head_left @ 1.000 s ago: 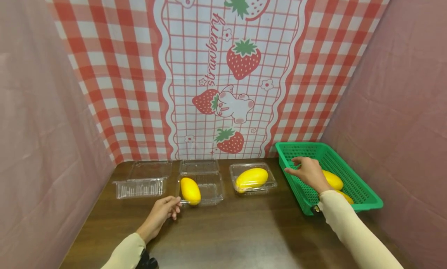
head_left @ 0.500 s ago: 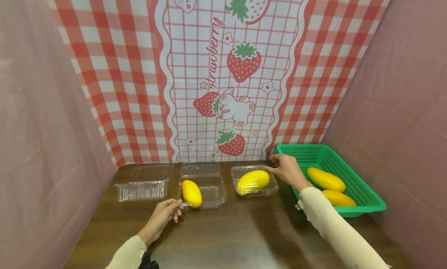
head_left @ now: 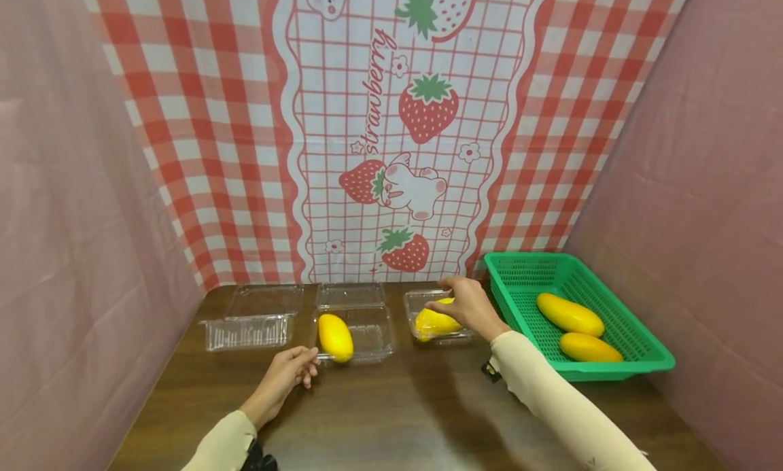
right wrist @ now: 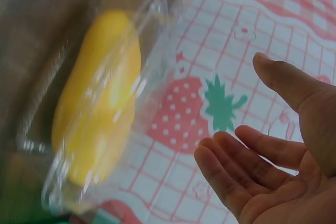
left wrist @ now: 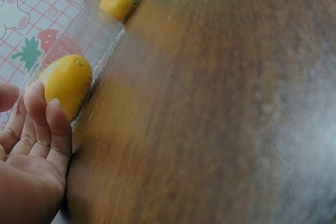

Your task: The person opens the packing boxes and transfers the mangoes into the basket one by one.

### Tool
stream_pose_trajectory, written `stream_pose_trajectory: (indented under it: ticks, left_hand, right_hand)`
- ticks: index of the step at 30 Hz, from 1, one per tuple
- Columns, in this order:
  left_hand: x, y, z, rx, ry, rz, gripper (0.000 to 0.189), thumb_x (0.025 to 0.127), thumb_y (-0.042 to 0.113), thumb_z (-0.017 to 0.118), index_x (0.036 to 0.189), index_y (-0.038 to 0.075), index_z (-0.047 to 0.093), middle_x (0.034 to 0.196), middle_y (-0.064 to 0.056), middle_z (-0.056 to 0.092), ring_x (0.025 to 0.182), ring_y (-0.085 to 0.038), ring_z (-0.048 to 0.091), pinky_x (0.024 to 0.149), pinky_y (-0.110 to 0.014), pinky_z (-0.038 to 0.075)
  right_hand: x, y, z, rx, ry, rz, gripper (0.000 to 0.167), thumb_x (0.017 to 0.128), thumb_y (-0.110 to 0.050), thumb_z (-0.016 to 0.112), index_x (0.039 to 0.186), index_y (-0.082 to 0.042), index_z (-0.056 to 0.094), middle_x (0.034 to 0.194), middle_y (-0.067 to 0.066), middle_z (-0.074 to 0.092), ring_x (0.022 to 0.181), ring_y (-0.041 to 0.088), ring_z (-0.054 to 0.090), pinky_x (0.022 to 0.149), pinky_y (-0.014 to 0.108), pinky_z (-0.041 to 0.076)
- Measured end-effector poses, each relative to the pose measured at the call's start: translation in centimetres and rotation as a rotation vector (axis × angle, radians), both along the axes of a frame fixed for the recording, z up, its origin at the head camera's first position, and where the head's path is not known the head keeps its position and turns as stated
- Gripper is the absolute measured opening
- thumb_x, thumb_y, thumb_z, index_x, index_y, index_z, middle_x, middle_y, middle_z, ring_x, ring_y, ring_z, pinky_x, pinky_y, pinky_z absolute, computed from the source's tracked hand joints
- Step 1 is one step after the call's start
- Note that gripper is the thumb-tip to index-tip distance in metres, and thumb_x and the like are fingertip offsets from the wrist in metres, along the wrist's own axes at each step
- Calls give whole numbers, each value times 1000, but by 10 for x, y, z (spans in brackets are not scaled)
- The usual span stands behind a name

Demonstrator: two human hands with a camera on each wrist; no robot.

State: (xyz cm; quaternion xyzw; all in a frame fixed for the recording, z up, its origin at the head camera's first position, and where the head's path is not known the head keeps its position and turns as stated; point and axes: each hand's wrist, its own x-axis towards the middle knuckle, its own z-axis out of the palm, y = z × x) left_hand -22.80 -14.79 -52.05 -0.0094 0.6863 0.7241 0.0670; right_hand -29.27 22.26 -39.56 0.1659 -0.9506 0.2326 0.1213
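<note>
In the head view my left hand (head_left: 283,379) pinches the front left corner of an open clear plastic clamshell box (head_left: 371,329). A yellow mango (head_left: 336,336) lies at the left side of that box, its stem end showing in the left wrist view. Above the clamshell box on the right (head_left: 421,297) hovers my right hand (head_left: 470,306), thumb and fingers apart, holding nothing. This box has its lid down over a second mango (right wrist: 97,103), partly covered by the hand in the head view.
A green basket (head_left: 662,362) at the right bears two mangoes (head_left: 571,315). Another clamshell box (head_left: 247,332) stands open at the left, lid leaning back. Behind the brown table (head_left: 379,416) hangs a strawberry-print cloth (head_left: 391,117); pink cloth (head_left: 722,206) closes both sides.
My right hand has moved left from over the green basket to over the closed box. The left hand has stayed at the middle box's corner.
</note>
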Motion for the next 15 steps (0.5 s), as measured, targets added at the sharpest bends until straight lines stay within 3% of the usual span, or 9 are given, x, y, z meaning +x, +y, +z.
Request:
stream_pose_trajectory:
  ticks: [15]
  left_hand:
    - [1,0,0,-7,4,9,30,104,21,61,97,-7,64,78,-8,61,64,-15,52,59,-26,50]
  right_hand:
    - [4,-59,-25,5,-4,122,54,83,-35,88,119,2,71,109,17,71,95,30,67,84,44,56]
